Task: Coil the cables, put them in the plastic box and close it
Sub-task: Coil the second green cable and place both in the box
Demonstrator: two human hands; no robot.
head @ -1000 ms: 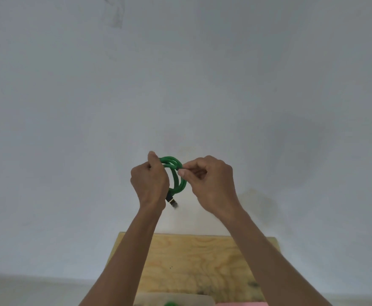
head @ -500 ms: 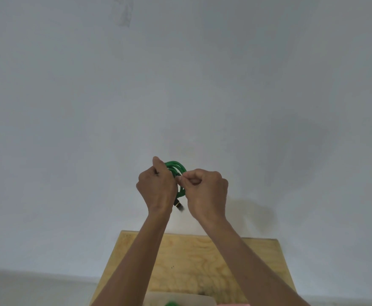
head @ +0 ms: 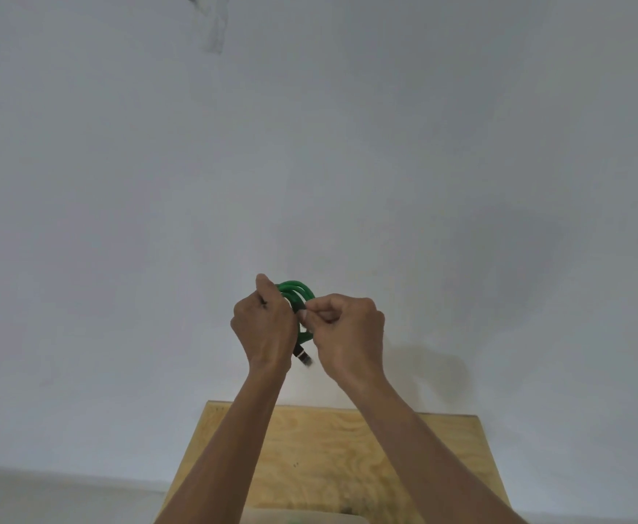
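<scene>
A green cable (head: 295,291), wound into small loops, is held up in front of a white wall. My left hand (head: 262,327) grips the coil from the left, thumb up along the loops. My right hand (head: 346,330) pinches the cable at the coil's right side with curled fingers. A black plug with a metal tip (head: 303,355) hangs down between the two hands. The plastic box is mostly out of view; only a pale edge (head: 310,519) shows at the bottom of the frame.
A light plywood table top (head: 329,448) lies below my forearms, its far edge against the white wall (head: 310,145). A dark smudge marks the wall at the top.
My hands came close together from a wider spacing, and the green loops are now tighter. The view tilted down a little, showing more of the table.
</scene>
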